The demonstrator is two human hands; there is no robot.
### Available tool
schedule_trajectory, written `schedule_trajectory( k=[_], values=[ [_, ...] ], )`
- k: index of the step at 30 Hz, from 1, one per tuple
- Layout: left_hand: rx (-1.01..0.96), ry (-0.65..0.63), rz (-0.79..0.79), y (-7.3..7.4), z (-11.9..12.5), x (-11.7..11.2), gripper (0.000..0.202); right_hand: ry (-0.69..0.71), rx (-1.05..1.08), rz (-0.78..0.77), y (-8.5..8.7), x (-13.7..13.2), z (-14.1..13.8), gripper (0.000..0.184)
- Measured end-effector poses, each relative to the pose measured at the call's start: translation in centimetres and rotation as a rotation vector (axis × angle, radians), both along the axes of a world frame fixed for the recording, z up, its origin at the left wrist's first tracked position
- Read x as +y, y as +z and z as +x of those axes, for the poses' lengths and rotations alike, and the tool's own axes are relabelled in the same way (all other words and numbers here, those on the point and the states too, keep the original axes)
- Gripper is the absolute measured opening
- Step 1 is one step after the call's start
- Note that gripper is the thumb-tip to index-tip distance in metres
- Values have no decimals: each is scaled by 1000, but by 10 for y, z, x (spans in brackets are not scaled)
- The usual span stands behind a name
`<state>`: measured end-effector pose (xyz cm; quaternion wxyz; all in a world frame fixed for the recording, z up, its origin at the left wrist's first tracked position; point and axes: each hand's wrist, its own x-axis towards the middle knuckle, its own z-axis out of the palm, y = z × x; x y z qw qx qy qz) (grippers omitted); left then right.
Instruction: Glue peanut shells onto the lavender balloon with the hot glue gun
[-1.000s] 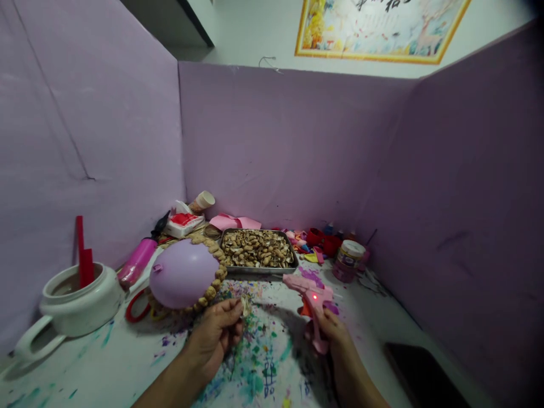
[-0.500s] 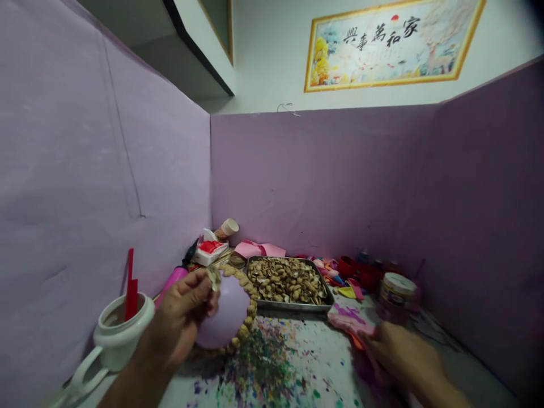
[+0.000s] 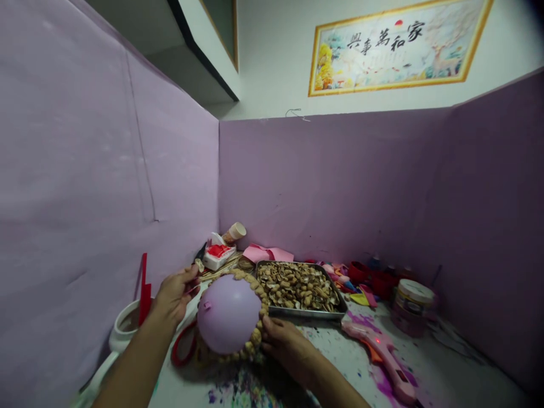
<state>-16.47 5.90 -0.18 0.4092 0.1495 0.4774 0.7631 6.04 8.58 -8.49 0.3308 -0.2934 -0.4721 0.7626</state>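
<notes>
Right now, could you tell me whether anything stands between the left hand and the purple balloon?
Nothing visible does. The left hand hovers beside the balloon at its upper left, with only open air between them. The right hand touches the shell ring on the opposite side; the glue gun lies off to the right.

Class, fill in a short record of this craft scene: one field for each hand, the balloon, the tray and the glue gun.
Left hand: pinches a small shell piece beside the balloon, upper left.
Right hand: rests on the shell ring at the balloon's lower right.
Balloon: lilac, inflated, inside the ring.
Tray: metal, full of shells, behind the balloon.
Glue gun: pink, lying on the table, unheld.
</notes>
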Motion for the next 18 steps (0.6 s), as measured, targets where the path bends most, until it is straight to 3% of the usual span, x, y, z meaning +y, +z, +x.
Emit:
schedule_trajectory(
  k=[3,7,13,15,18],
  values=[
    [-50,-14,-38,-5,4,-2,13,27,84,-51,-1,-5,-5,42],
    [-94,-80,-22,4,16,-9,12,-28,169,-108,-7,-15,4,42],
    [-142,-235,56,6,51,-25,14,-286,337,92,-19,-31,51,82],
    [-160,-265,83,0,66,-28,18,-357,325,158,-20,-35,69,88],
    [-187,-280,108,-11,86,-29,23,-352,317,184,-19,-42,85,88]
  ],
)
